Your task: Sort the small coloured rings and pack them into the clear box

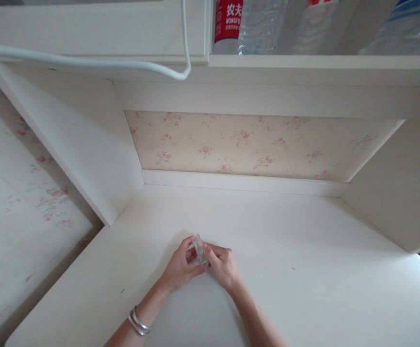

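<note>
Clear plastic or glass, we can't tell which: a small see-through piece [198,250] sits pinched between both hands just above the desk top [304,270], near its front-middle. Our left hand [181,265] is curled round the piece from the left, thumb and fingers closed on its side. Our right hand [222,264] meets it from the right, fingertips closed on the same piece, so both hands grip it together and touch each other at the knuckles. Shape of the piece is too small and blurred to read further.

On the left wrist we wear two thin silver bangles [138,322], side by side. Both forearms come up from the bottom edge and angle inward to the piece.

Going outward: the desk top is a pale cream surface, w/ cream side panels [87,144] left and right forming an alcove. At the back, a strip of floral wallpaper [253,144], pink blossoms on beige, w/ a cream ledge under it. Same floral paper on the wall [11,202] far left.

Above, a shelf [321,61] holds water bottles [260,24], one w/ a red label [228,19]. A white cable [87,61] loops across the upper cabinet front [87,29], top left.
</note>
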The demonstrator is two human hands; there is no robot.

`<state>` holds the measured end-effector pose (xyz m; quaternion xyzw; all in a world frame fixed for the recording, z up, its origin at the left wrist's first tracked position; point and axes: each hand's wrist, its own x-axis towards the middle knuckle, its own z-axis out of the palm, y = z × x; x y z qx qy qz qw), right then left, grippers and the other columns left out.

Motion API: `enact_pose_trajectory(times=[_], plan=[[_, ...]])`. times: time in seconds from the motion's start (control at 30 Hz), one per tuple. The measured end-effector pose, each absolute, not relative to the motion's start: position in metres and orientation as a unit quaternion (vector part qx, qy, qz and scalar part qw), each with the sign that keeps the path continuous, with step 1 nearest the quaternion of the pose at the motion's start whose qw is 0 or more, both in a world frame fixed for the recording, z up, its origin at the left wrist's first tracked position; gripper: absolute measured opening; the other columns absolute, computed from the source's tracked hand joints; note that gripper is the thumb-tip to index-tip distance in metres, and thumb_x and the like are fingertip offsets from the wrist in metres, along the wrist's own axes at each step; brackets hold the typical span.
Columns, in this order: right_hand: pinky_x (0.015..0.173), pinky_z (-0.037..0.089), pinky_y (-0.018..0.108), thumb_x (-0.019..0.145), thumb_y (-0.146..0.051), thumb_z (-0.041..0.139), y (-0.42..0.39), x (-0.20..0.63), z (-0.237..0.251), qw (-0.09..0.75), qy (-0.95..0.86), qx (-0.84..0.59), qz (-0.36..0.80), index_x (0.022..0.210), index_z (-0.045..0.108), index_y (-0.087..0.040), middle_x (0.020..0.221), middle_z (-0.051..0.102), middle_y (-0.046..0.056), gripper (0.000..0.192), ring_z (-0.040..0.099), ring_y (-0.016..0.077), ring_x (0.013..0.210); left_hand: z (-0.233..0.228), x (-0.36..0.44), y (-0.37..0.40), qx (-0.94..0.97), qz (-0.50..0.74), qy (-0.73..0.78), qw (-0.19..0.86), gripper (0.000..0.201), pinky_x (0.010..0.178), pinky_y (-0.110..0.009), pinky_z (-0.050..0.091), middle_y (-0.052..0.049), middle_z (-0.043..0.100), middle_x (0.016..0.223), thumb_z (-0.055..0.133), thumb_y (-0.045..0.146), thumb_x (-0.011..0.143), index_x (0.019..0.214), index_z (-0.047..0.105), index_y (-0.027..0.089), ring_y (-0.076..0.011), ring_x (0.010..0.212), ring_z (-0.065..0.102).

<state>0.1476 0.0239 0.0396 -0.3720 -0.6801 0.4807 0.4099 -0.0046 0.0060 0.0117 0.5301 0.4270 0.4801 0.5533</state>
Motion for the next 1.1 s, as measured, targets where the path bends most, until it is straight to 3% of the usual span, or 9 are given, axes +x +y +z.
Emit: enact_pose_trajectory(times=[0.3, 0.4, 0.53, 0.6, 0.9, 1.1], plan=[[0.064, 0.049, 0.021, 0.091, -0.051, 0.033, 0.019, 0.146, 0.034, 0.403, -0.692, -0.409, 0.437, 0.090, 0.074, -0.018, 0.078, 0.071, 0.002, 0.052, 0.064, 0.0159, 0.069, 0.013, -0.006, 0.003, 0.527, 0.488, 0.414, 0.559, 0.072, 0.094, -0.044, 0.044, -0.015, 0.058, 0.118, 0.081, 0.031, 0.060, 0.120, 0.044, 0.017, -0.0277, 0.107, 0.058], [0.075, 0.050, 0.025, 0.092, -0.047, 0.036, 0.019, 0.148, 0.028, 0.422, -0.705, -0.400, 0.405, 0.097, 0.073, -0.021, 0.094, 0.071, 0.003, 0.045, 0.066, 0.0179, 0.082, 0.010, -0.006, 0.003, 0.522, 0.485, 0.416, 0.565, 0.075, 0.097, -0.043, 0.041, -0.015, 0.054, 0.123, 0.082, 0.031, 0.058, 0.121, 0.044, 0.018, -0.0272, 0.111, 0.055], [0.092, 0.047, 0.032, 0.087, -0.045, 0.049, 0.022, 0.151, 0.017, 0.462, -0.729, -0.393, 0.319, 0.109, 0.067, -0.024, 0.117, 0.063, 0.005, 0.036, 0.059, 0.0215, 0.107, 0.010, -0.013, 0.005, 0.490, 0.485, 0.373, 0.621, 0.092, 0.093, -0.041, 0.043, -0.014, 0.052, 0.127, 0.082, 0.039, 0.057, 0.133, 0.033, 0.022, -0.0261, 0.108, 0.056], [0.095, 0.046, 0.035, 0.085, -0.043, 0.053, 0.023, 0.152, 0.014, 0.451, -0.757, -0.375, 0.286, 0.117, 0.062, -0.025, 0.123, 0.059, 0.006, 0.038, 0.057, 0.0220, 0.111, 0.011, -0.018, 0.006, 0.476, 0.497, 0.361, 0.629, 0.088, 0.092, -0.038, 0.042, -0.014, 0.051, 0.127, 0.079, 0.045, 0.059, 0.132, 0.036, 0.021, -0.0254, 0.108, 0.055], [0.101, 0.041, 0.040, 0.088, -0.040, 0.049, 0.025, 0.158, 0.020, 0.344, -0.849, -0.317, 0.244, 0.134, 0.045, -0.023, 0.137, 0.045, 0.009, 0.049, 0.045, 0.0237, 0.124, 0.011, -0.032, 0.013, 0.413, 0.485, 0.364, 0.679, 0.074, 0.091, -0.034, 0.039, -0.009, 0.057, 0.119, 0.077, 0.034, 0.067, 0.132, 0.044, 0.021, -0.0228, 0.106, 0.054], [0.100, 0.043, 0.038, 0.092, -0.038, 0.041, 0.025, 0.157, 0.023, 0.361, -0.845, -0.305, 0.252, 0.133, 0.047, -0.024, 0.133, 0.050, 0.007, 0.044, 0.047, 0.0227, 0.122, 0.016, -0.030, 0.016, 0.382, 0.483, 0.352, 0.705, 0.067, 0.085, -0.033, 0.042, -0.009, 0.059, 0.111, 0.077, 0.032, 0.068, 0.128, 0.049, 0.021, -0.0217, 0.100, 0.055]])
